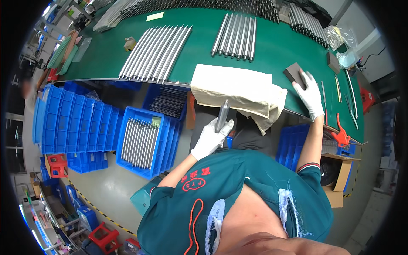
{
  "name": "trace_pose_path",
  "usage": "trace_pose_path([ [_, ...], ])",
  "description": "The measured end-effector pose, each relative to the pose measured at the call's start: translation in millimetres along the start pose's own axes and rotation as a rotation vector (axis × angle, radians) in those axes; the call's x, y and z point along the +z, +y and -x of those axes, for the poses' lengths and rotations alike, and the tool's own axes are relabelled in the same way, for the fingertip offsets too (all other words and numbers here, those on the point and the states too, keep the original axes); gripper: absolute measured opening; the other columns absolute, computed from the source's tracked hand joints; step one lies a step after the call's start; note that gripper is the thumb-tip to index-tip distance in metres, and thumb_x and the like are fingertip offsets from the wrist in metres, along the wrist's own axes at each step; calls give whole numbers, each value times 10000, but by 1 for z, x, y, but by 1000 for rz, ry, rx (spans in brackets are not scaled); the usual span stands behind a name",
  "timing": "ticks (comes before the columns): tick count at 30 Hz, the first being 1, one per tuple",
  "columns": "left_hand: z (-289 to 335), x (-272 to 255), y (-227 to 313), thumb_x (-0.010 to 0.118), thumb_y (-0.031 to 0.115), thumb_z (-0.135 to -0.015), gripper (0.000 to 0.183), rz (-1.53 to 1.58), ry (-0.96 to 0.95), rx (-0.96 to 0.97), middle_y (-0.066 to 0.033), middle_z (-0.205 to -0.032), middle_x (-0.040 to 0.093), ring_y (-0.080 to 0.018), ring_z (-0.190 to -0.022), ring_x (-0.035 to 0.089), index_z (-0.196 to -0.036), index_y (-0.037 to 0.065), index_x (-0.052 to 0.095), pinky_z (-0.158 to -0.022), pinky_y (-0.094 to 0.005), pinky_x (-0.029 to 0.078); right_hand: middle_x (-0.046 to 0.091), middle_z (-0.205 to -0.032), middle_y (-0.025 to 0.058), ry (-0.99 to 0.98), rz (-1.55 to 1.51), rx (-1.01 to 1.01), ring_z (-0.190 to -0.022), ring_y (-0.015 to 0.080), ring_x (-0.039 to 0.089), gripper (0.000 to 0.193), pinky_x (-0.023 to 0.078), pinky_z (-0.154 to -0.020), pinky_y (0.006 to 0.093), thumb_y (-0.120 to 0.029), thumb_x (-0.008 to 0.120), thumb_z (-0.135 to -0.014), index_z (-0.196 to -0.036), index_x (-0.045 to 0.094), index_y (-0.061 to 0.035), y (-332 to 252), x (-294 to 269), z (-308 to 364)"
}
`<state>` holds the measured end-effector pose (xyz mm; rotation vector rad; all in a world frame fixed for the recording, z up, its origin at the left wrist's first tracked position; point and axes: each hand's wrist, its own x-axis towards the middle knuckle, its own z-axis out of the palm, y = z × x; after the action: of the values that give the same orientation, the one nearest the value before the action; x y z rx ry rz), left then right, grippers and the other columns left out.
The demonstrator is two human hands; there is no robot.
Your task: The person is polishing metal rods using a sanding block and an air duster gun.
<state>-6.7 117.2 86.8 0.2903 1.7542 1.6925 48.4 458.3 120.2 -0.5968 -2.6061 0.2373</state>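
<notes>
My left hand, in a white glove, is closed around a steel shaft. The shaft points away from me, and its pointed far end reaches the front of a cream cloth draped over the table edge. My right hand, also gloved, is over the table with its fingers apart. Its fingertips are at the right edge of a dark grey rectangular block; whether they press on it I cannot tell. Beyond the cloth, several shafts lie side by side, with a wider row of shafts to their left.
The green table carries many more shafts at its far side. On the right are red-handled pliers, thin rods and another block. Below left stand stacked blue crates and a crate of shafts.
</notes>
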Motion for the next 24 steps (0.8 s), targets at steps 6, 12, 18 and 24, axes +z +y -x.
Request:
trace_pose_path([
  [6,2,-4,30,517,194,-886,175,30,-68,90,-3,-528,466,-67,-422,442,-858,22,504,-433,-212,398,462,-1223,195,-8,9,45,-1095,319,479,503,392,-913,339,-334,669,-729,-1168,544,-120,8,-7,7],
  [12,5,4,50,523,201,-882,208,-29,-44,110,-28,-590,533,-95,-510,518,-931,-1,521,-495,-234,443,471,-1235,128,-123,-873,-134,-1136,251,452,464,356,-948,348,-223,677,-723,-1153,561,-94,-86,-57,35],
  [18,-2,9,21,598,220,-800,336,-363,30,457,-122,-772,617,-262,-730,615,-1059,26,506,-668,-313,471,499,-1178,145,-296,-323,-591,-1090,347,460,506,371,-891,415,-248,732,-602,-1078,593,-350,-180,-69,46],
  [24,9,5,38,551,180,-791,331,-352,-27,201,-170,-902,610,-358,-843,584,-1094,66,487,-688,-388,483,511,-1150,132,-224,-396,-745,-1031,332,502,612,392,-832,400,-158,760,-535,-1082,582,-369,-150,-69,39],
])
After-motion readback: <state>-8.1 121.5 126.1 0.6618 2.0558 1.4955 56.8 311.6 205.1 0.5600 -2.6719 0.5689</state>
